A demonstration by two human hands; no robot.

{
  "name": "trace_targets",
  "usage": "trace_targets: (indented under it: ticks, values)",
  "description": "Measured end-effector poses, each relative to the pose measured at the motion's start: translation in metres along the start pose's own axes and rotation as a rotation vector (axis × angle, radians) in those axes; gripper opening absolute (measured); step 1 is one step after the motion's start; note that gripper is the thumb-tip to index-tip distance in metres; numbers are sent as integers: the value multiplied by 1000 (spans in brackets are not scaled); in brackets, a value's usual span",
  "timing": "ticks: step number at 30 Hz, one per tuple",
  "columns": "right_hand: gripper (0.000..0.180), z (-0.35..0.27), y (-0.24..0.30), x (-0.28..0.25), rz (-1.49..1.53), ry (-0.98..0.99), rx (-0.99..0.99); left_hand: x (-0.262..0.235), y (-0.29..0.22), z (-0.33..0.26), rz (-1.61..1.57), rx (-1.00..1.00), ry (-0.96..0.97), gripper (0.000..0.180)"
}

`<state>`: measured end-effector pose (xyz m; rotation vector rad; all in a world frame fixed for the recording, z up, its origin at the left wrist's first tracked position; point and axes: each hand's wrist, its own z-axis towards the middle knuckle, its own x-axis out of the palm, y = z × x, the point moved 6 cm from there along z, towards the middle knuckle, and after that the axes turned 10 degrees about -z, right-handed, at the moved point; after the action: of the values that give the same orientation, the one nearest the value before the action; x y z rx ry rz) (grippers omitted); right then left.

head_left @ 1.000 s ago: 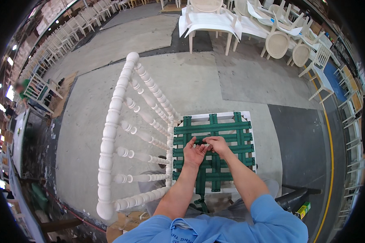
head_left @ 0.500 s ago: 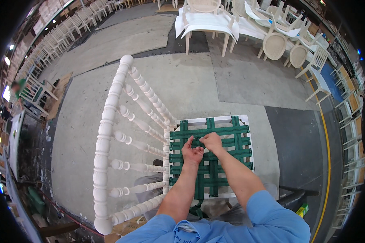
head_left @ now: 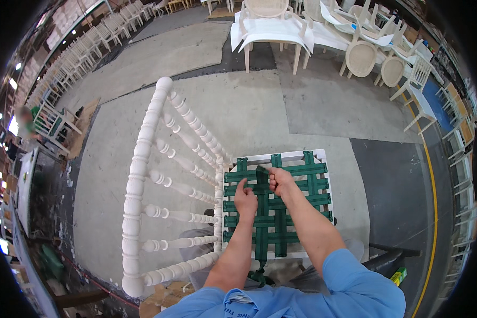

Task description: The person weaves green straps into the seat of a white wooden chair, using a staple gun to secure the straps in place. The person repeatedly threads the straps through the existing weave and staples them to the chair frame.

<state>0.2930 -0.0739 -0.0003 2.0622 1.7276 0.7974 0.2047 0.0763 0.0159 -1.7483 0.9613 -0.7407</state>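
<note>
A white chair lies in front of me with its spindle back (head_left: 167,185) stretching to the left. Its square seat frame (head_left: 323,159) is laced with dark green woven webbing (head_left: 297,204). My right hand (head_left: 281,182) is closed on the raised end of a green webbing strap (head_left: 261,174) near the far middle of the seat. Just left of it, my left hand (head_left: 245,200) rests on the webbing with its fingers bent toward the same strap. The strap's loose tail (head_left: 258,275) hangs below the near edge of the seat.
Bare concrete floor surrounds the chair. Several white chairs and a white table (head_left: 273,32) stand at the far side, and more chairs line the left wall (head_left: 85,47). A yellow floor line (head_left: 432,212) runs along the right. Cardboard (head_left: 159,299) lies near my left.
My hands have come slightly apart on the seat. The right hand has lifted the strap end higher, and the left has dropped back a little toward me.
</note>
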Motion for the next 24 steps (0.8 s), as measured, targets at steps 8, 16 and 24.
trace_targets:
  ticks: [8, 16, 24]
  values:
    - [13, -33, 10, 9, -227, 57, -240, 14, -34, 51, 204, 435, 69, 25]
    - [16, -48, 42, -6, -513, -44, -816, 45, -37, 35, -88, 13, 274, 22]
    - [15, -74, 48, 16, -660, -145, -1175, 30, -41, 39, -241, -117, 265, 16]
